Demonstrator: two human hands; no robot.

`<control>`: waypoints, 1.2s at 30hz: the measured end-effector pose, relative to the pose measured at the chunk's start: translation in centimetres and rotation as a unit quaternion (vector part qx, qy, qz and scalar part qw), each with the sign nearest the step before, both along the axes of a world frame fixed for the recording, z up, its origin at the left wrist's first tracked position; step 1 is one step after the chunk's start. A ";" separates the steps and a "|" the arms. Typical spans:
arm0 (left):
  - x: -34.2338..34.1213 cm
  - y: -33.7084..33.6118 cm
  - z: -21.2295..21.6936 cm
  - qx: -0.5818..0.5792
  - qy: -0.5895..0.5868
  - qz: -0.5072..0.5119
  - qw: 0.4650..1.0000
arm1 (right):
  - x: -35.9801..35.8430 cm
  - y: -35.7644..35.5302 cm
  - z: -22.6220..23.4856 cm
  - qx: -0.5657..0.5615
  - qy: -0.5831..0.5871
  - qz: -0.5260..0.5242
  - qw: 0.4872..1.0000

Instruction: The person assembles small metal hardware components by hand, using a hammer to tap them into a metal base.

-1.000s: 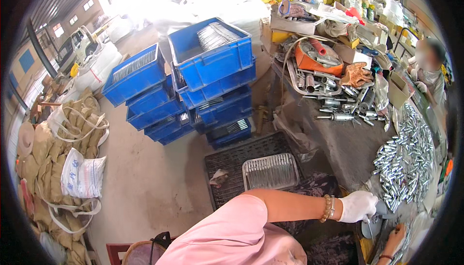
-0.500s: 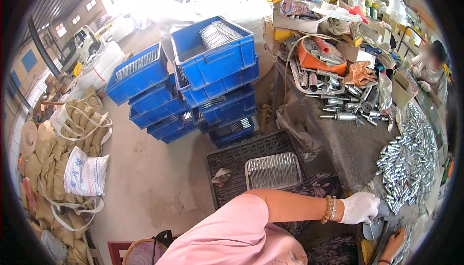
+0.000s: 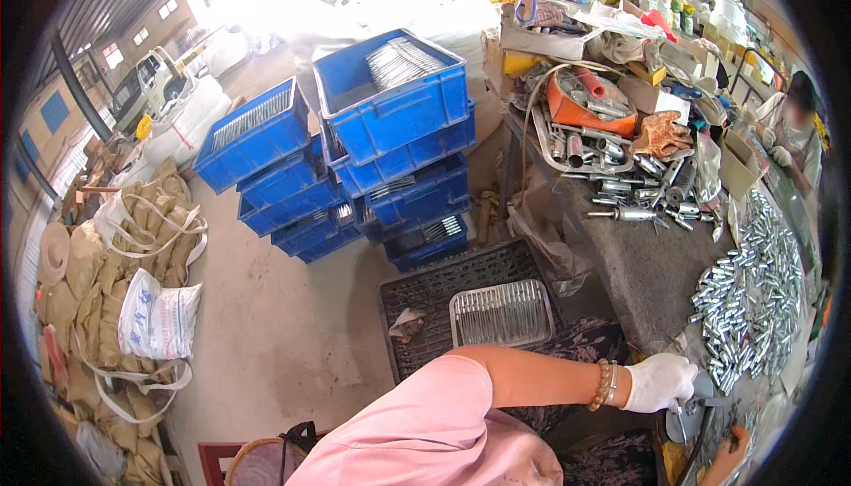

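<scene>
At 5 o'clock, the white-gloved left hand (image 3: 658,381) is seen closed over a grey round tool part (image 3: 687,415), pressing on it at the bench edge. The right hand (image 3: 729,453) is glimpsed at the lower rim; whether it is open or closed cannot be told. Just beyond, at 4 o'clock, a heap of small silver fittings (image 3: 749,295) is spread over the grey bench (image 3: 638,264). A sleeve or wrist swing could sweep fittings off the edge, or the glove could be pinched beneath the part.
</scene>
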State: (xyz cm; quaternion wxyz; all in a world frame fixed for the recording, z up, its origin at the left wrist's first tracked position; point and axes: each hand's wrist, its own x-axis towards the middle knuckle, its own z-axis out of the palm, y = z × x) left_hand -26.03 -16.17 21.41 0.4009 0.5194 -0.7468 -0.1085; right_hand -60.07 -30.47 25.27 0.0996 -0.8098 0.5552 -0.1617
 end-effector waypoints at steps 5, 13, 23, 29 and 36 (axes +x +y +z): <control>-1.0 -0.4 0.7 -0.058 0.034 -0.023 0.997 | 7.7 10.4 4.6 0.000 -0.287 0.050 0.957; -0.3 0.2 1.5 -0.073 0.014 0.000 0.997 | 12.1 11.8 -1.4 -0.008 -0.264 0.065 0.962; -0.1 0.4 1.7 -0.067 0.004 -0.010 0.998 | 15.2 15.7 3.9 -0.059 -0.187 0.106 0.975; -0.1 0.2 1.6 -0.063 -0.004 -0.010 0.998 | 14.7 14.5 3.9 -0.139 -0.031 0.165 0.976; -0.1 0.1 1.0 -0.072 0.028 -0.006 0.997 | 13.4 14.6 6.1 -0.113 0.017 0.196 0.974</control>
